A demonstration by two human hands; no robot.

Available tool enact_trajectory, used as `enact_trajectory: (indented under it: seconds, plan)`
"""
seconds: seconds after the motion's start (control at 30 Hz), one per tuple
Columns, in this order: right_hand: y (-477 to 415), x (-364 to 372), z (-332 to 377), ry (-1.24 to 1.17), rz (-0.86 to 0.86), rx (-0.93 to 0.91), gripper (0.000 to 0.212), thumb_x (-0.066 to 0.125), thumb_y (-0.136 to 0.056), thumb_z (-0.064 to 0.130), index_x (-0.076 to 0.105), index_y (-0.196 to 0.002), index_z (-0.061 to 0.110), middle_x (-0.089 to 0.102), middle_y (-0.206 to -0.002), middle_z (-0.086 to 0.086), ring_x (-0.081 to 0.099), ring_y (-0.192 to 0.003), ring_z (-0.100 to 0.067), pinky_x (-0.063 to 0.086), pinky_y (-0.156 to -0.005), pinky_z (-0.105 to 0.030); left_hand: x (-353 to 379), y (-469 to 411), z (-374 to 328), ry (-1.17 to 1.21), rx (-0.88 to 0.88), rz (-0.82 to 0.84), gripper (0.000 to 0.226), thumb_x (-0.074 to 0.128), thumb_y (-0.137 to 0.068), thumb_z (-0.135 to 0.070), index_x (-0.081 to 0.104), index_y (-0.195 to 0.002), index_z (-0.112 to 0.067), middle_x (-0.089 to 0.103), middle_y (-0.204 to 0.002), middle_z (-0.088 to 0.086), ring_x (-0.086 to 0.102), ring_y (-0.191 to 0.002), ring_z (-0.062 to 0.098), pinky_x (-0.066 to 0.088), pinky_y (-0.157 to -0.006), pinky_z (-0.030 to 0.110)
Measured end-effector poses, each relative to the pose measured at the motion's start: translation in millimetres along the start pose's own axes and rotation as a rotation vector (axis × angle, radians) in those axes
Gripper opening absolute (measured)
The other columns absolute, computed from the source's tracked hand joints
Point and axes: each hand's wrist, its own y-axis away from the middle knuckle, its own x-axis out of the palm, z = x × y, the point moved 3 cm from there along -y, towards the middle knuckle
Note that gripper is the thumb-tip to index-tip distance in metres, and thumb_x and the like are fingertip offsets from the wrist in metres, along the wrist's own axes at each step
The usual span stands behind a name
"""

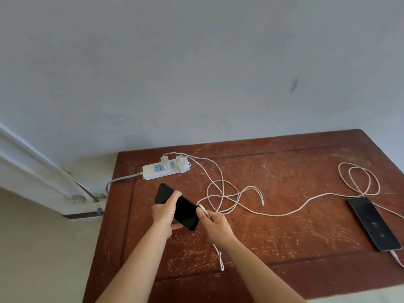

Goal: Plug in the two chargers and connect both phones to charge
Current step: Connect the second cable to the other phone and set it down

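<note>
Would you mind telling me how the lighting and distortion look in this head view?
Head view: soft, even light with faint shadows under the hands; wide-angle bending curves the table edges; the phone in the left hand is glare-free black; the right hand pinches a slightly soft cable plug; the far phone shows a dim screen.

We see our two bare forearms rising from the lower edge of view, ending in the left hand point(165, 215) and right hand point(215, 224); no sleeves, rings, watch or gloves show.
</note>
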Motion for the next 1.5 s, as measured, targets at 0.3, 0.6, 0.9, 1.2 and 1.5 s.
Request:
enact_trajectory:
  seconds: [0.3,0.6,0.9,1.2,1.5]
  plan:
    - [-3,-12,15,-0.520,0.060,0.128,0.043,0.061,-0.094,0.053,0.073,-0.114,0.017,0.022,-0.055,0.006,0.022,-0.046,-0.008,0.029,-0.042,-0.020,2,22,-19,0.511,0.197,0.422,0.069,0.072,-0.072,-0.071,0.060,-0.131,-0.036,0.066,-0.132,0.009,0.064,-0.119,0.029,0.051,-0.102,0.055]
    - [5,-10,28,-0.241,0.048,0.135,0.050,0.052,-0.092,0.066,0.073,-0.101,0.021,0.027,-0.047,0.010,0.023,-0.039,-0.007,0.025,-0.036,-0.020,7,28,-34,0.956,0.165,0.565,0.087,0.062,-0.071,-0.083,0.061,-0.134,-0.022,0.065,-0.132,0.020,0.062,-0.121,0.041,0.043,-0.102,0.068]
    - [20,-20,56,-0.181,0.042,-0.209,0.029,0.054,-0.102,0.039,0.078,-0.088,0.030,0.042,-0.056,-0.001,0.032,-0.045,-0.010,0.028,-0.043,-0.024,-8,29,-54,1.264,0.042,0.424,0.091,0.015,-0.089,-0.078,0.056,-0.135,-0.012,0.068,-0.126,0.020,0.070,-0.108,0.033,0.055,-0.091,0.058]
    - [29,-15,76,-0.242,0.031,-0.278,0.022,0.072,-0.078,0.056,0.082,-0.091,0.041,0.063,-0.065,-0.013,0.045,-0.058,-0.022,0.041,-0.052,-0.025,-4,40,-61,1.255,0.048,0.324,0.082,0.014,-0.094,-0.073,0.063,-0.126,-0.016,0.071,-0.118,0.016,0.074,-0.099,0.032,0.061,-0.073,0.054]
    - [23,-20,80,-0.150,0.063,-0.266,0.020,0.072,-0.086,0.046,0.083,-0.095,0.032,0.062,-0.058,-0.014,0.045,-0.045,-0.019,0.040,-0.049,-0.026,-1,39,-63,1.228,0.079,0.423,0.087,0.017,-0.091,-0.077,0.068,-0.121,-0.013,0.071,-0.112,0.017,0.073,-0.096,0.030,0.061,-0.078,0.051]
